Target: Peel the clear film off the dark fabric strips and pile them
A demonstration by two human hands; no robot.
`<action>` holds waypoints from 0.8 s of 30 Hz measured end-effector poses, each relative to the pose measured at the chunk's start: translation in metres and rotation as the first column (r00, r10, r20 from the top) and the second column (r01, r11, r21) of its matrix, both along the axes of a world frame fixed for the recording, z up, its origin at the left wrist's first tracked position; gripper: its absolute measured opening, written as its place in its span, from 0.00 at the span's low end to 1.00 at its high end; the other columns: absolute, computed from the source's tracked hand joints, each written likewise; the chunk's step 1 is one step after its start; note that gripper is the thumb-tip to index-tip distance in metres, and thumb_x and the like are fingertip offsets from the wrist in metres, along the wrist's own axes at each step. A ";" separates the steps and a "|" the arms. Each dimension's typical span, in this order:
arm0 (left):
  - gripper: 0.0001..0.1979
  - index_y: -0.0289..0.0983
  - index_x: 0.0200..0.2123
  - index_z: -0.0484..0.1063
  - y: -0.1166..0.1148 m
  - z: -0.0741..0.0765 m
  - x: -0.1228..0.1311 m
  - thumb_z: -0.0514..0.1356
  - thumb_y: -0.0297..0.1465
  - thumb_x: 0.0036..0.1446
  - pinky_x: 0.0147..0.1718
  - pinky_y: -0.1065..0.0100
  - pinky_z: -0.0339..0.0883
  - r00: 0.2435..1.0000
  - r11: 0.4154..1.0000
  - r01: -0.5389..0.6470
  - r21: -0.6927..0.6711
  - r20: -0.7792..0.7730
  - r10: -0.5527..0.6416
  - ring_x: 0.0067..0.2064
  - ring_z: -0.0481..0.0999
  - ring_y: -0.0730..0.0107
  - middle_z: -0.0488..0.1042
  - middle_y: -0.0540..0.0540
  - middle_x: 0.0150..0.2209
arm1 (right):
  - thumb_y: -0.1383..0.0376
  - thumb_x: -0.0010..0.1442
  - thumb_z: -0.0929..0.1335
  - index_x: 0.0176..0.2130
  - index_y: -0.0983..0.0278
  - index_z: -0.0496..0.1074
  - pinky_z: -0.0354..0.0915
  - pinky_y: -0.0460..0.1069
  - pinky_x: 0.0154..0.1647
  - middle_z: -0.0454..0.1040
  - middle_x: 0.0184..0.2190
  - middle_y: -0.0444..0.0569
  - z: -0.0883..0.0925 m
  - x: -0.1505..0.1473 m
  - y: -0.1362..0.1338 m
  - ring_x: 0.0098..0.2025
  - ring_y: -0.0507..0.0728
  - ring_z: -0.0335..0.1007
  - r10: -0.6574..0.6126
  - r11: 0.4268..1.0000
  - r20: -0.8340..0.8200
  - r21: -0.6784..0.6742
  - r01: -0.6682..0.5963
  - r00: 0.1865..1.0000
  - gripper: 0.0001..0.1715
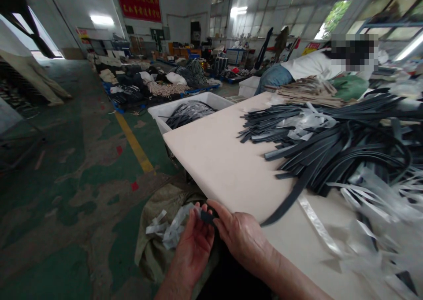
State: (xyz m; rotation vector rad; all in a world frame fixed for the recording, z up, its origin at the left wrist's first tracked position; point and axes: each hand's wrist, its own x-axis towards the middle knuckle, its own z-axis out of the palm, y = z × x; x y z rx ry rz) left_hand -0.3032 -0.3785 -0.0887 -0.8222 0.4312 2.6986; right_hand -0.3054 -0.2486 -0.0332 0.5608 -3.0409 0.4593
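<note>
Over the table's near edge, my right hand [244,236] is closed round a dark grey strip [287,206]. From there the strip runs back in a curve to the pile of strips [317,159] on the table. My left hand [197,242] pinches the same strip's end, palm up, fingertips against my right fingers. A small bit of clear film seems to be at the left fingertips, too small to be sure. Below the hands sits an olive cloth sack [147,251] with white film strips [175,227] lying in its mouth.
The pale table [211,154] has a corner jutting left. Beyond it stands a white bin [158,118] of dark strips. Loose translucent film [373,203] lies at right. A person [306,64] bends over the far side. Piles of goods [158,82] cover pallets behind.
</note>
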 end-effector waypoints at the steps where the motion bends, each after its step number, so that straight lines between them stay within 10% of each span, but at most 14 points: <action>1: 0.14 0.37 0.36 0.78 0.004 0.000 0.002 0.52 0.28 0.67 0.32 0.71 0.76 1.000 1.000 0.017 0.024 -0.003 -0.017 0.36 0.82 0.71 0.83 0.46 0.35 | 0.66 0.67 0.63 0.62 0.60 0.62 0.69 0.46 0.30 0.82 0.37 0.48 -0.001 -0.001 -0.002 0.33 0.59 0.80 0.008 1.000 0.005 0.008 -0.008 1.000 0.24; 6: 0.12 0.33 0.37 0.78 0.012 -0.006 0.004 0.54 0.29 0.66 0.36 0.71 0.76 0.996 0.994 0.084 0.072 -0.035 -0.081 0.38 0.82 0.70 0.82 0.44 0.36 | 0.66 0.66 0.63 0.63 0.63 0.61 0.69 0.49 0.32 0.81 0.38 0.50 0.006 -0.007 0.007 0.37 0.61 0.80 0.065 0.997 0.058 0.028 -0.067 0.996 0.26; 12: 0.09 0.37 0.40 0.77 -0.004 0.002 -0.019 0.56 0.26 0.65 0.33 0.73 0.75 0.989 0.984 -0.146 -0.098 -0.022 0.145 0.36 0.81 0.74 0.82 0.47 0.38 | 0.66 0.64 0.65 0.62 0.58 0.62 0.64 0.47 0.29 0.80 0.29 0.45 0.031 -0.014 0.055 0.30 0.58 0.78 0.027 0.999 0.052 0.034 -0.029 0.998 0.27; 18: 0.08 0.33 0.39 0.77 0.033 0.016 -0.009 0.59 0.30 0.63 0.35 0.73 0.75 0.990 0.991 0.070 0.118 -0.133 -0.054 0.37 0.80 0.72 0.82 0.46 0.36 | 0.64 0.65 0.64 0.59 0.58 0.66 0.62 0.48 0.27 0.80 0.29 0.46 0.038 -0.022 0.043 0.29 0.60 0.78 0.106 0.988 -0.052 0.116 -0.099 0.993 0.23; 24: 0.08 0.35 0.39 0.77 0.017 0.024 -0.024 0.57 0.28 0.64 0.36 0.73 0.74 0.984 0.991 -0.134 0.014 -0.114 0.135 0.38 0.80 0.74 0.82 0.45 0.39 | 0.65 0.65 0.63 0.63 0.58 0.61 0.63 0.45 0.26 0.78 0.25 0.41 0.059 -0.028 0.080 0.26 0.54 0.75 0.050 0.994 -0.007 -0.095 -0.050 0.999 0.27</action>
